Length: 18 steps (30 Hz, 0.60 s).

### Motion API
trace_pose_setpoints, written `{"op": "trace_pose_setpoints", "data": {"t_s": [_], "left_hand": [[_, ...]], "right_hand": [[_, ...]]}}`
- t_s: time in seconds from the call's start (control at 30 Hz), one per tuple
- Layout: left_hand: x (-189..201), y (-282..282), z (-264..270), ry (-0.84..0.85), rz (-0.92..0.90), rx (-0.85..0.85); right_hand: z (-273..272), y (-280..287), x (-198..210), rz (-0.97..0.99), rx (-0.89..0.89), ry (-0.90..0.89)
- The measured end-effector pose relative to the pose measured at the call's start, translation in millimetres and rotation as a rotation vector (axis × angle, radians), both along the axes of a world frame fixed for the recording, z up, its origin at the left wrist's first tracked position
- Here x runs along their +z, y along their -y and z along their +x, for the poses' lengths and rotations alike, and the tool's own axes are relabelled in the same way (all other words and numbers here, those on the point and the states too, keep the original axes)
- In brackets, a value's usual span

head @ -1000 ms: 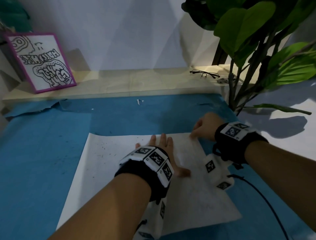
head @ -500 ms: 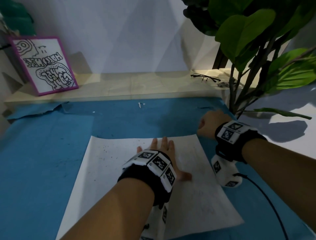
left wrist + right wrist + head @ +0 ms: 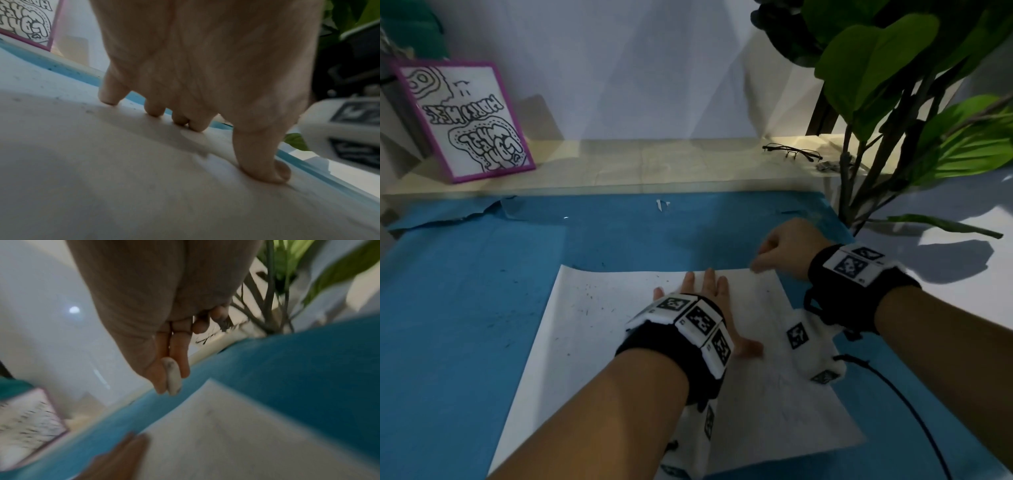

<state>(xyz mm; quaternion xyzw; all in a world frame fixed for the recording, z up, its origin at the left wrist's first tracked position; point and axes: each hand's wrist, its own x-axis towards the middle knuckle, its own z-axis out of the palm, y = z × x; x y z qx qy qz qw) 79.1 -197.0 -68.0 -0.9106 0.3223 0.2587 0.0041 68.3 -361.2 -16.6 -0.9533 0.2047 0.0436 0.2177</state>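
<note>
Half a second before, my right hand [image 3: 786,245] had been lifted clear beyond the sheet's far right corner, over the blue mat [image 3: 465,308]. By this moment it had come back toward that corner, its fingertips just at the far edge of the white paper [image 3: 599,342], though I could not tell whether they touched it. My left hand [image 3: 700,294] had not shifted: it stayed flat on the paper, fingers straight and a little spread, thumb out to the side, pinning the sheet near its far edge. The paper itself lay where it had lain, on the mat in front of me, speckled with dark crumbs on its left half. I judged that the return meant another pass of rubbing at that corner was about to start, with the sheet held steady for it. My right thumb and first fingers were pinched round a small white stub [image 3: 172,376], smudged dark along one side, probably an eraser. Only the right wrist camera showed it, and blurred at that, while from above my knuckles hid it. My other right fingers were curled in. The faint marks on the paper's right half were too pale to read, and part of the sheet's near edge was hidden under my left forearm.
</note>
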Motion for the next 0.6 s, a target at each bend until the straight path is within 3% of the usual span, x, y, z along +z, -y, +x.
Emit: {"op": "trace_pose_setpoints", "data": {"t_s": [0.1, 0.27, 0.37, 0.5, 0.53, 0.6], "left_hand": [[-0.9, 0.4, 0.2, 0.011, 0.001, -0.006], [-0.6, 0.3, -0.6, 0.002, -0.014, 0.000], [-3.0, 1.8, 1.0, 0.007, 0.000, -0.005], [-3.4, 1.8, 1.8, 0.019, 0.002, -0.011], [-2.9, 1.1, 2.1, 0.017, -0.002, -0.010], [-2.3, 0.9, 1.3, 0.004, -0.007, -0.007]], "right_hand": [[-11.0, -9.3, -12.3, 0.061, 0.063, -0.063], [-7.1, 15.8, 2.1, -0.245, 0.000, -0.092], [-7.2, -1.0, 2.2, -0.056, 0.052, -0.014], [-17.8, -6.8, -9.9, 0.117, 0.061, -0.079], [-16.2, -2.7, -8.2, 0.075, 0.044, -0.099], [-10.6, 4.2, -2.7, -0.194, 0.066, -0.138]]}}
